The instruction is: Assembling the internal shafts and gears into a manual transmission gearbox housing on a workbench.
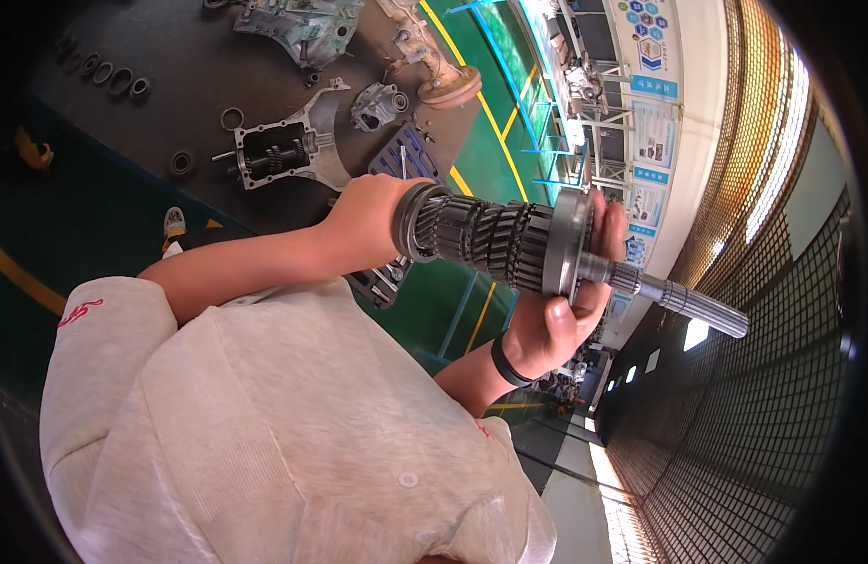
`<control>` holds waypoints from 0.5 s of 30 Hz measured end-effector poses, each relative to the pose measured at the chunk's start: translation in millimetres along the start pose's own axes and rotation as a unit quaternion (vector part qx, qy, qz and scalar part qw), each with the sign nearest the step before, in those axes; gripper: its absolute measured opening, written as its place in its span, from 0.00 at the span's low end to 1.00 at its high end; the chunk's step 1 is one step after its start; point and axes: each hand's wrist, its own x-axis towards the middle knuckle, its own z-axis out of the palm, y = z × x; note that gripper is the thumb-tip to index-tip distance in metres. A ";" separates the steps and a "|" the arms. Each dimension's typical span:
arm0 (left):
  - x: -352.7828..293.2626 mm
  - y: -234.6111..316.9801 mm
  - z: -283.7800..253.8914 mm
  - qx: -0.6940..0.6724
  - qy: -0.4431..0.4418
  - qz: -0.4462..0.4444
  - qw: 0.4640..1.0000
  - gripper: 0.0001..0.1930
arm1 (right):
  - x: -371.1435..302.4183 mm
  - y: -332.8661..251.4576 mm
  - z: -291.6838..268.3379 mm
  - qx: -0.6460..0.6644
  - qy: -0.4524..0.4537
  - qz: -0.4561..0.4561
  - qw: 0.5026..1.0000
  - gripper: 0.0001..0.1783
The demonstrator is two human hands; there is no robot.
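Note:
A steel transmission gear shaft is held up in front of my chest, lying roughly crosswise. Several helical gears are stacked along it, and a splined end sticks out to the right. My left hand grips the ring at its left end, the fingers mostly hidden behind the metal. My right hand, with a black band on its wrist, wraps round the wide collar near the right end. Its thumb presses the near side, and its fingers show beyond the collar.
A dark workbench carries an open gearbox housing, a smaller casting, a larger casing and several bearing rings. A blue tool case lies by the bench's edge. Dark mesh stands at the right.

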 end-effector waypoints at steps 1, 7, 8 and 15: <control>-0.5 -1.0 1.0 -0.003 0.001 0.001 1.000 0.16 | -2.5 -0.4 -1.3 -0.007 0.009 -0.001 1.000 0.62; 1.1 -4.5 0.8 -0.031 -0.016 0.019 0.999 0.15 | -14.0 5.8 6.7 -0.008 0.095 0.014 0.995 0.68; 1.4 -4.7 1.4 -0.041 -0.021 0.022 0.999 0.15 | -15.7 8.8 10.1 -0.029 0.112 -0.011 0.993 0.67; 3.0 -6.2 12.3 -0.089 -0.016 -0.026 0.996 0.13 | -17.9 19.1 15.9 -0.225 0.130 -0.079 0.962 0.52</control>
